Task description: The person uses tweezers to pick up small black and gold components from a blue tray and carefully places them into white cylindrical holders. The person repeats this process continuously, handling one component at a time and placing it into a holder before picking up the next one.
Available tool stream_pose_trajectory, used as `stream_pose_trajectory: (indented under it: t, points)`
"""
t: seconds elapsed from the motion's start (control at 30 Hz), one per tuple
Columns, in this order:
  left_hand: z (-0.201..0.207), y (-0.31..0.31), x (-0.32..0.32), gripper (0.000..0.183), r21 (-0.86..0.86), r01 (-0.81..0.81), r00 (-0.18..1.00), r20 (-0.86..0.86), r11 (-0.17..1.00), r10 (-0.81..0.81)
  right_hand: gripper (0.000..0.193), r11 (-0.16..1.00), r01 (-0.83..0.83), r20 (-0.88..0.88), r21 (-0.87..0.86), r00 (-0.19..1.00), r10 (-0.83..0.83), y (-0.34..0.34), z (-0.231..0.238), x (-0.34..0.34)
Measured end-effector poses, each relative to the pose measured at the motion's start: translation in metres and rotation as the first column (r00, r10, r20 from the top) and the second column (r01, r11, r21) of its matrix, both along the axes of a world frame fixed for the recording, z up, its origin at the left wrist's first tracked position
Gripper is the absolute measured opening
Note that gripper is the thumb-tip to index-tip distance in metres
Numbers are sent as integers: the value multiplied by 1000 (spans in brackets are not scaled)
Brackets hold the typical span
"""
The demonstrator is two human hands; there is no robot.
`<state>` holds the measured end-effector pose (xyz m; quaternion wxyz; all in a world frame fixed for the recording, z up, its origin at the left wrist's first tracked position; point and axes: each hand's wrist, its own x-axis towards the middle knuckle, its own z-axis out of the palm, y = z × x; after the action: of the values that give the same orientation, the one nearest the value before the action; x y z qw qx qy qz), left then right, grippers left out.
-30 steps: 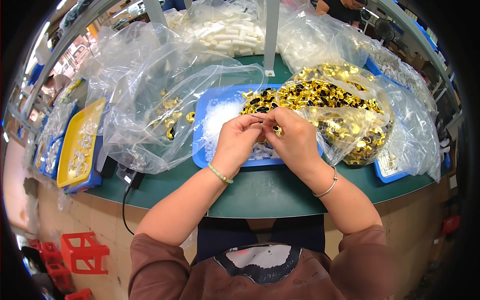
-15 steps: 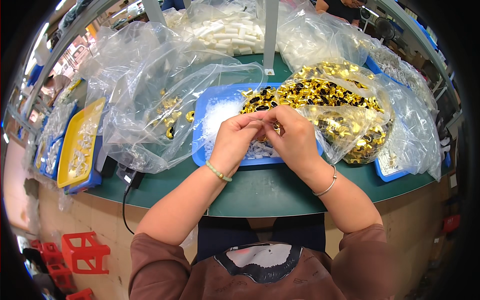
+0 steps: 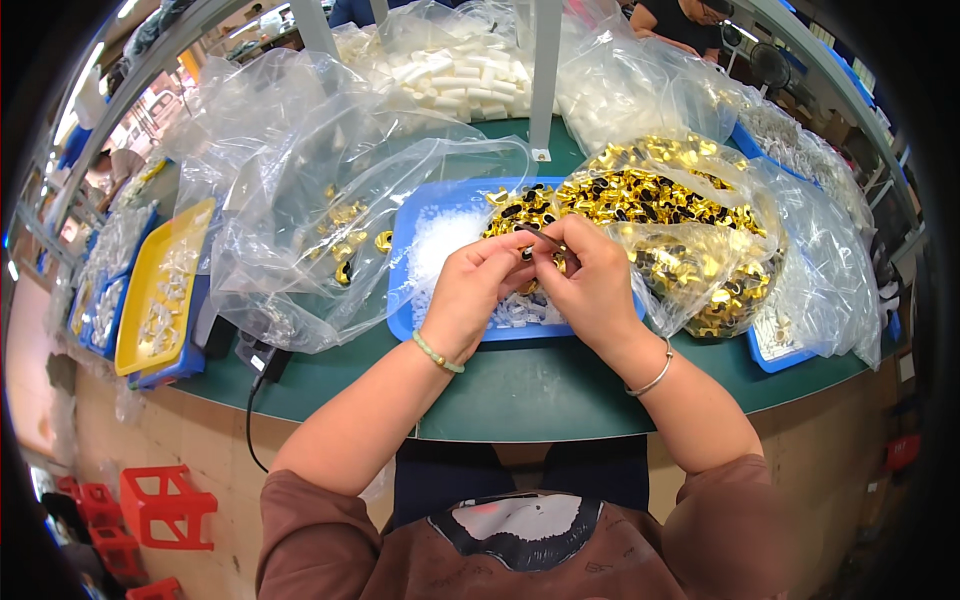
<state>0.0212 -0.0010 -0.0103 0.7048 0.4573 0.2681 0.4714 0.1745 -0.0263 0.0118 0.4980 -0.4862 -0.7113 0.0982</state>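
Both hands meet above a blue tray [image 3: 402, 322]. My left hand [image 3: 474, 290] is closed in a pinch, its fingertips on something too small to make out. My right hand [image 3: 592, 280] is closed around a thin dark tool [image 3: 543, 236], whose tip points toward the left fingertips. Beneath the hands, the tray holds a heap of tiny white pieces [image 3: 440, 240] at its left and larger whitish pieces [image 3: 525, 310] along its near side. Shiny gold clip-like parts [image 3: 520, 212] spill onto its far right from an open plastic bag [image 3: 700, 240].
A big clear bag [image 3: 290, 260] with a few gold parts lies left of the tray. Farther back are white cylinders [image 3: 455, 80] in plastic and a grey post [image 3: 544, 90]. A yellow tray [image 3: 130, 340] stands far left, a black cable [image 3: 250, 410] hanging nearby. Another person [image 3: 685, 25] sits at the back right.
The thin dark tool now shows between the fingers of my right hand. My fingertips have drawn slightly apart, and the view has shifted a little.
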Motion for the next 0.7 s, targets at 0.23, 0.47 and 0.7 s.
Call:
stream_pose_trajectory:
  t: [0.23, 0.47, 0.7]
  points:
    - [3, -2, -1, 28, 20, 2, 999, -50, 1000, -1, 15, 995, -2, 93, 100, 996, -7, 0, 0, -2]
    - [3, -3, 1, 28, 31, 2, 999, -55, 1000, -1, 15, 996, 8, 154, 91, 988, -22, 3, -3, 1]
    - [1, -1, 2, 27, 83, -35, 985, -167, 996, 49, 18, 999, 15, 123, 49, 992, -21, 0, -4, -2]
